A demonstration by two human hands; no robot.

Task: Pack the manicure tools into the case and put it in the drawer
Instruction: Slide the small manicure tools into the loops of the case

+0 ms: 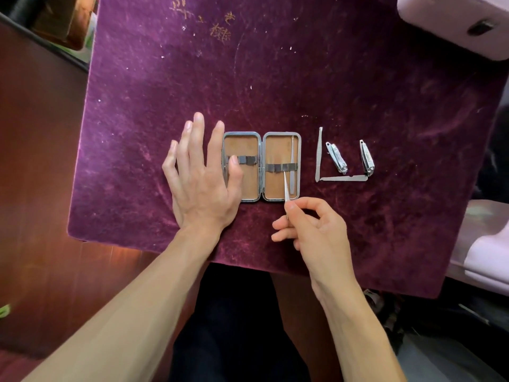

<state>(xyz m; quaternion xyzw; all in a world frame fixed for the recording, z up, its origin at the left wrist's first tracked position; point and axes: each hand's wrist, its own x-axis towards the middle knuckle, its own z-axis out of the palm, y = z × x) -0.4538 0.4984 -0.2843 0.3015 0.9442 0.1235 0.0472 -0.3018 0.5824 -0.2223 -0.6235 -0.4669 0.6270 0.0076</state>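
Cloth: your purple cloth has gold marks, too blurry to read.
Left hand: your left hand lies flat, fingers straight, on the case's left half.
Right hand: your right hand pinches a thin pick, its tip at the band.
Case: the case lies open mid-cloth.
Loose tools: tweezers, left clipper, right clipper and file lie just right of it.

The left hand lies flat, palm down, fingers straight and spread, its forearm reaching in over the near edge of the surface. The right hand, beside it near that edge, has its fingers curled, thumb and forefinger pinching a thin metal tool.
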